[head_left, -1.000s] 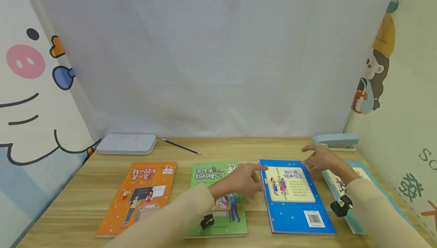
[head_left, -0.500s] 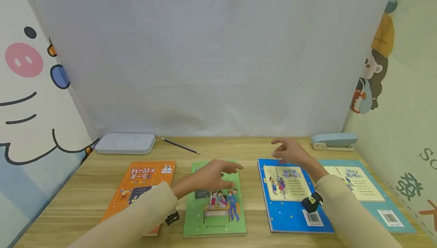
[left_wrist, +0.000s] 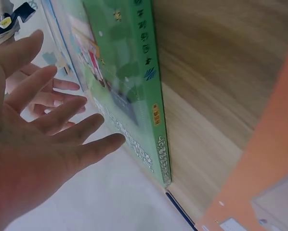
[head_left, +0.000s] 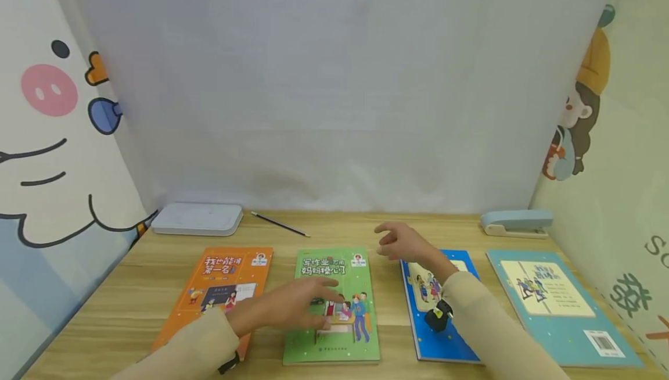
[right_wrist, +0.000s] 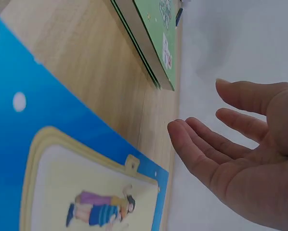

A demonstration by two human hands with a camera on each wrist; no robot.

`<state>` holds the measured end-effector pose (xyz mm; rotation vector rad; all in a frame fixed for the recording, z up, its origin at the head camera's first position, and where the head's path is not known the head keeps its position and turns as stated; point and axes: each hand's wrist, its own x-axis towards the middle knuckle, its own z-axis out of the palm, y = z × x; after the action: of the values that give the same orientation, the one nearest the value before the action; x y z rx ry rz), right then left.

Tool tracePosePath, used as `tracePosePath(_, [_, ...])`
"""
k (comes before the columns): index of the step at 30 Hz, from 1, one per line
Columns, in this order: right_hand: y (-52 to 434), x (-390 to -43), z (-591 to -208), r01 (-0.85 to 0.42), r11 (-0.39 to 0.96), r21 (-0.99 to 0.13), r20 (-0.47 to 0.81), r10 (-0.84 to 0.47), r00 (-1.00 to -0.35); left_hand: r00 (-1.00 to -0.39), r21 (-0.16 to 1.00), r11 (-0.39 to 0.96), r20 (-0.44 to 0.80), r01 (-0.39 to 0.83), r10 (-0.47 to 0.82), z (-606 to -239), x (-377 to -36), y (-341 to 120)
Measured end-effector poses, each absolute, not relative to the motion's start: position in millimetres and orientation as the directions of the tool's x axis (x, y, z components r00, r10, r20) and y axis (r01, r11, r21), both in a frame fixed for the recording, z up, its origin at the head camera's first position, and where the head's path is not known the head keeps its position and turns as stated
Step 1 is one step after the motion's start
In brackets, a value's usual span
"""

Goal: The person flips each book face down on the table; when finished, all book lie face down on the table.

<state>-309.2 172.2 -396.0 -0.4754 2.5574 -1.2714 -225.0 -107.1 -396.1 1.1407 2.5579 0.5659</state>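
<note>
A green book [head_left: 334, 351] lies on the wooden table with its illustrated cover up. Over its left part hovers my left hand [head_left: 292, 304], fingers spread and empty; the left wrist view shows them beside the book's spine [left_wrist: 156, 110]. My right hand [head_left: 405, 243] is raised between the green book's upper right corner and the blue book [head_left: 418, 333], its fingers loosely bent around nothing. Its forearm covers part of the blue book. To the left, an orange book [head_left: 183, 293] is partly hidden by my left forearm. A teal book [head_left: 564, 333] lies at the right, back cover up.
A pale flat case [head_left: 197, 219] and a dark pencil [head_left: 279, 224] lie along the table's back edge. A light blue stapler [head_left: 516, 223] stands at the back right. Behind hangs a white cloth [head_left: 334, 89], with printed panels on both sides.
Both hands have moved left: the right from between the blue and teal books to beside the green one, the left from the green book's right side to its left. The books lie still.
</note>
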Motion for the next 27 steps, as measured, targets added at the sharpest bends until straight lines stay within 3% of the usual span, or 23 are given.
tracePosePath(10, [141, -305, -408, -0.160, 0.622, -0.766, -0.131, -0.395, -0.909, -0.649, 0.457, 0.632, -0.144, 0.626, 0.747, -409, -211, -114])
tracePosePath(19, [128, -304, -412, -0.184, 0.682, -0.708, -0.120, -0.373, -0.920, -0.634, 0.412, 0.611, -0.096, 0.676, 0.767, -412, -203, -118])
tracePosePath(27, [121, -303, -409, -0.191, 0.710, -0.678, -0.109, -0.354, -0.929, -0.624, 0.415, 0.633, -0.177, 0.654, 0.761, -411, -198, -120])
